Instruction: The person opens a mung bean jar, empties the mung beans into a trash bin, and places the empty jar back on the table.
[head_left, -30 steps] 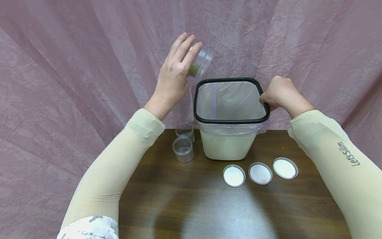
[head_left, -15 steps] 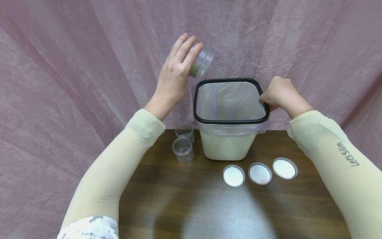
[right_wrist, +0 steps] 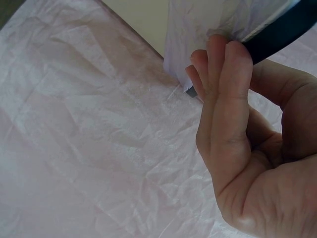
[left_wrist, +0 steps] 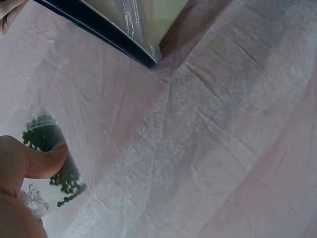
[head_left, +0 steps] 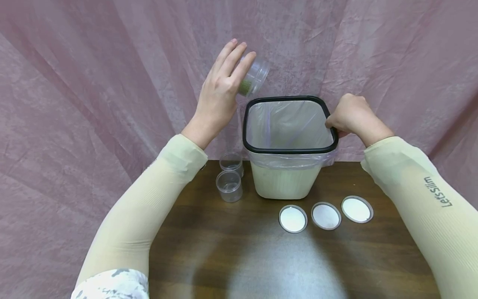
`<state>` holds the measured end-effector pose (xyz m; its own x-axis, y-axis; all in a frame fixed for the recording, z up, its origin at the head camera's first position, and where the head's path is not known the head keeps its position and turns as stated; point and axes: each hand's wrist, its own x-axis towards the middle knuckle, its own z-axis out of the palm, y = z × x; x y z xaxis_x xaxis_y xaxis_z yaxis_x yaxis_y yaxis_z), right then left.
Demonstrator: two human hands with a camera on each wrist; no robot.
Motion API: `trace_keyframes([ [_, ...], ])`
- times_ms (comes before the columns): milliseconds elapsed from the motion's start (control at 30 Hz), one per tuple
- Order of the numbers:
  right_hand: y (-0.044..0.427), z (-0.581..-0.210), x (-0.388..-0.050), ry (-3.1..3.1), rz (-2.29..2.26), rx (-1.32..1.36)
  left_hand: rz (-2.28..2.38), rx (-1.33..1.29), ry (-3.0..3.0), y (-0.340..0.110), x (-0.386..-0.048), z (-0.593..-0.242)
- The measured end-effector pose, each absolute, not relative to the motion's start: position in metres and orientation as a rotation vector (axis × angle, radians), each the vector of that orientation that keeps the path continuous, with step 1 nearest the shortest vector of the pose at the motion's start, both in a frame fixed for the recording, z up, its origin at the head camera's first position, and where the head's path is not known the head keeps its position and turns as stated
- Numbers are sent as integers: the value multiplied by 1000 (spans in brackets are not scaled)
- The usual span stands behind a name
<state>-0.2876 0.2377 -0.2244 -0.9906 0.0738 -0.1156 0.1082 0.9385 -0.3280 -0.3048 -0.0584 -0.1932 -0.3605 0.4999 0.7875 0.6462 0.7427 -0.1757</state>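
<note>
In the head view my left hand (head_left: pixel 218 91) grips a clear plastic jar (head_left: pixel 260 71), tilted with its mouth to the right, up beside the bin's left rim. Small green beans (head_left: pixel 245 87) lie along the jar's lower side; the left wrist view shows my thumb pressed across the jar (left_wrist: pixel 42 118). My right hand (head_left: pixel 354 116) pinches the right side of the black rim (head_left: pixel 291 151) of a cream bin (head_left: pixel 284 178) lined with a thin plastic bag (head_left: pixel 295 161). From the right wrist, fingers lie outside that rim (right_wrist: pixel 282 32) and the thumb on its other side.
Two clear empty jars (head_left: pixel 229 193) stand on the brown table (head_left: pixel 261 257), left of the bin. Three round white lids with clear edges (head_left: pixel 293 219) lie in front and to the right. A pink curtain (head_left: pixel 149 83) hangs close behind.
My left hand and the tilted jar have shifted very slightly up and right, and the beans in it look more blurred. The right hand keeps its grip on the rim.
</note>
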Motion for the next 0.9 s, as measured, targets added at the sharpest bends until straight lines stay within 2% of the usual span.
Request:
trace_keyframes([
  [900,237,-225,-287,3011,-484,139,-79,-871,-1928,-57,-305,-194],
])
